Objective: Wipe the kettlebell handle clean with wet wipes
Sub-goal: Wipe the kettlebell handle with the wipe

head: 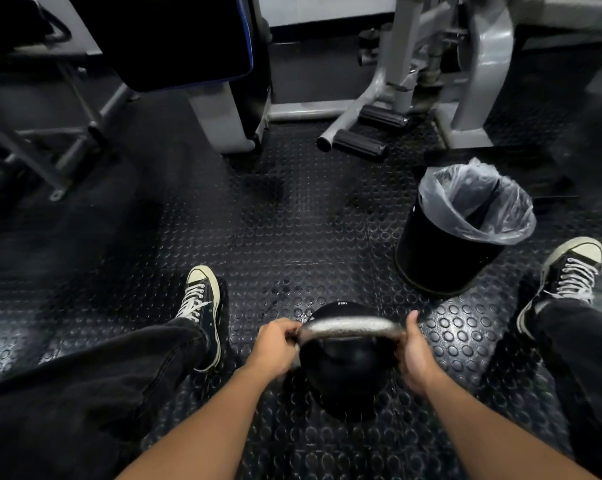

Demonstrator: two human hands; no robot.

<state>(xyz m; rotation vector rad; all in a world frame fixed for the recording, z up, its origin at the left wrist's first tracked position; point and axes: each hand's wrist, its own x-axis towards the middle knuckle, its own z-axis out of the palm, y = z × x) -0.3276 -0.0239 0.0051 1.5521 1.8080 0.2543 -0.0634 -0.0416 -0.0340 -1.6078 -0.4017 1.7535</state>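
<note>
Kettlebell (344, 362) stands on the studded floor (292, 220), lower centre of frame, between the person's spread legs. Handle (351, 326) runs left to right across its top, bare grey metal, dull sheen.

Left hand (275, 344) is curled around the handle's left end, fingers (287, 329) wrapped over the bar where it bends down. Something pale shows under the palm at the handle's left leg; possibly a wipe, too blurred to say. Right hand (415, 355) grips the right end, thumb (412, 320) up along the bar, the rest folded around the right leg. Both grips are closed on metal, not spread.

Bin (462, 230) with clear liner sits right of centre, near the kettlebell, open-topped. Shoe (202, 306) left of the bell.

Judgement: step is steadying and wiping. Best done with the right hand bracing so the bell does not rock, the left sliding along the whole arc, including the underside and both bends, then swapping ends to reach what the bracing hand covers.
</note>
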